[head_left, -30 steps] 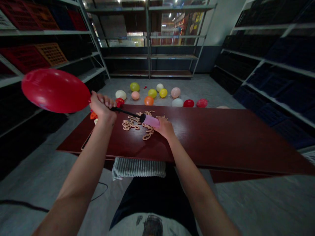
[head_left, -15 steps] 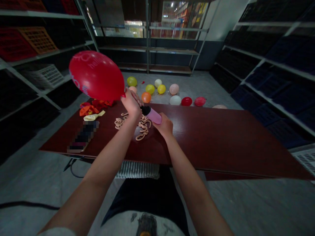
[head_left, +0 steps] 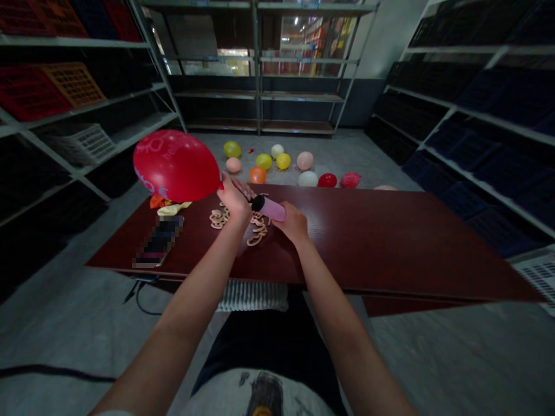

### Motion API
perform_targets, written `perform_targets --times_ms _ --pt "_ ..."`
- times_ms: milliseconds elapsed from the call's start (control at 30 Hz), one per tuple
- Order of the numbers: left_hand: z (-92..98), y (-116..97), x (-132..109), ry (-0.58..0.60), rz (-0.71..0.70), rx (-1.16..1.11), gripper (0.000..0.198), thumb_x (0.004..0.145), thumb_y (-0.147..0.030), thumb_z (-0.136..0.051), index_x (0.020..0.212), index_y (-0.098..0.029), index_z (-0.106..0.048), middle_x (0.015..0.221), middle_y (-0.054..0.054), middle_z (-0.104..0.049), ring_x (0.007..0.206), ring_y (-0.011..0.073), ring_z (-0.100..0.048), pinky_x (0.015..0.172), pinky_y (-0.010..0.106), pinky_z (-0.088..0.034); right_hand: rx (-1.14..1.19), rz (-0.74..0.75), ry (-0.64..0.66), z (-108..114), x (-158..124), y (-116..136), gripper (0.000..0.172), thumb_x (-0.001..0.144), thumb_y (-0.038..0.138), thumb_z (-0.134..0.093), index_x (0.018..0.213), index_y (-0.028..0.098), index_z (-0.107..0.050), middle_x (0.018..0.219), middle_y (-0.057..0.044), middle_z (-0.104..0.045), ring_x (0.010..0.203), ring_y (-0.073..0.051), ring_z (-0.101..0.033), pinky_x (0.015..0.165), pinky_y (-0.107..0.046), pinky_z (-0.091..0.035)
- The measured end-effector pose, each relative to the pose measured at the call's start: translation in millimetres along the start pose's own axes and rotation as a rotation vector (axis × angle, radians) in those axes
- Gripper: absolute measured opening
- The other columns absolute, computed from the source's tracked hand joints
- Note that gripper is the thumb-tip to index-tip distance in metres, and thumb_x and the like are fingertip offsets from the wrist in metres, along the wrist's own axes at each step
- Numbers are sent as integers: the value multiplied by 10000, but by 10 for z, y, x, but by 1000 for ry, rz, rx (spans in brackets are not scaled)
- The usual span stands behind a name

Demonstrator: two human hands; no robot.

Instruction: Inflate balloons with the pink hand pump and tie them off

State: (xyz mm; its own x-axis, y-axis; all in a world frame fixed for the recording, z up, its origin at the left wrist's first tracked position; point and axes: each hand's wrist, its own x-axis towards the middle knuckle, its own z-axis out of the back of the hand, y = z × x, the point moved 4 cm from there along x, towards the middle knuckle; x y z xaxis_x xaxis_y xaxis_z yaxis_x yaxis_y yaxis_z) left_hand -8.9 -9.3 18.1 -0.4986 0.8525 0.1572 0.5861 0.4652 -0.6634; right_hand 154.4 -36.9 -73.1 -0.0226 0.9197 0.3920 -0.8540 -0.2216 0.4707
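An inflated red balloon (head_left: 176,166) with printed writing points out to the left, its neck pinched in my left hand (head_left: 235,196). My right hand (head_left: 293,222) is wrapped round a pink pump (head_left: 273,209), whose black end sits close against the fingers of my left hand. Beneath my hands, beige curly strips (head_left: 258,232) lie in a loose pile on the dark red table (head_left: 381,242). A pale yellow uninflated balloon (head_left: 172,209) and some orange-red ones (head_left: 158,201) rest on the left, partly behind the red balloon.
A blurred-out flat object (head_left: 159,241) lies at the table's left. Several inflated balloons, among them an orange one (head_left: 257,175) and a yellow one (head_left: 283,161), are on the floor beyond the table. Shelves with crates (head_left: 73,84) stand on both sides.
The view has shifted slightly. The red balloon hangs lower and a little further right, now overlapping the uninflated balloons. Both hands keep their hold.
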Motion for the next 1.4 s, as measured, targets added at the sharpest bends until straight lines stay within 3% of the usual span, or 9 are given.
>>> perform_targets --times_ms 100,267,467,767,900,1067,1233,1400 --pt "280 -85 57 -87 55 -33 547 1015 -380 -472 543 -213 -254 381 -76 -252 285 75 -256 337 224 -225 -110 68 43 -20 -56 123 472 816 436 -719 1217 207 -623 1149 -104 -732 1041 -262 -686 810 -323 -501" --pt "726 -298 163 -237 169 -32 484 1012 -281 -395 568 -201 -218 399 -75 -220 303 71 -217 349 214 -206 -180 227 128 -132 -128 412 434 843 478 -685 1158 182 -646 1126 -108 -742 1020 -248 -699 834 -311 -500" --pt "853 -664 241 -203 145 -5 481 1025 -309 -376 583 -199 -222 417 -76 -215 321 68 -216 383 220 -216 -185 279 155 -182 -123 516 459 823 470 -707 1157 162 -642 1104 -126 -744 1003 -254 -699 824 -319 -494" --pt "619 -1280 382 -136 4 7 514 1057 -304 -321 565 -197 -220 437 -46 -192 343 86 -209 396 247 -209 -141 210 4 -106 -55 279 428 845 493 -684 1139 186 -637 1111 -119 -727 1053 -262 -658 834 -330 -479" --pt "515 -1399 345 -151 -61 38 517 1066 -323 -319 575 -184 -231 433 -54 -200 355 72 -196 401 238 -192 -110 176 19 -118 -58 315 420 841 474 -692 1157 204 -632 1122 -95 -731 1033 -242 -671 827 -312 -480" --pt "344 -1282 345 -128 -79 91 494 1061 -324 -333 596 -194 -224 432 -58 -199 362 85 -186 389 232 -193 -62 126 42 -109 -68 273 494 810 533 -721 1167 205 -629 1136 -98 -735 1006 -253 -692 825 -322 -496" --pt "-49 -1162 377 -77 -97 148 474 1044 -281 -355 601 -210 -201 444 -49 -186 352 96 -192 382 232 -177 -9 74 23 -98 -46 202 545 803 530 -727 1226 203 -617 1190 -114 -728 1035 -267 -699 850 -342 -512" --pt "-414 -754 331 3 -54 186 526 1077 -384 -332 593 -216 -213 421 -68 -156 329 87 -167 367 236 -143 18 -17 13 -68 -25 179 435 816 449 -709 1177 224 -619 1126 -82 -745 989 -264 -716 801 -337 -518"
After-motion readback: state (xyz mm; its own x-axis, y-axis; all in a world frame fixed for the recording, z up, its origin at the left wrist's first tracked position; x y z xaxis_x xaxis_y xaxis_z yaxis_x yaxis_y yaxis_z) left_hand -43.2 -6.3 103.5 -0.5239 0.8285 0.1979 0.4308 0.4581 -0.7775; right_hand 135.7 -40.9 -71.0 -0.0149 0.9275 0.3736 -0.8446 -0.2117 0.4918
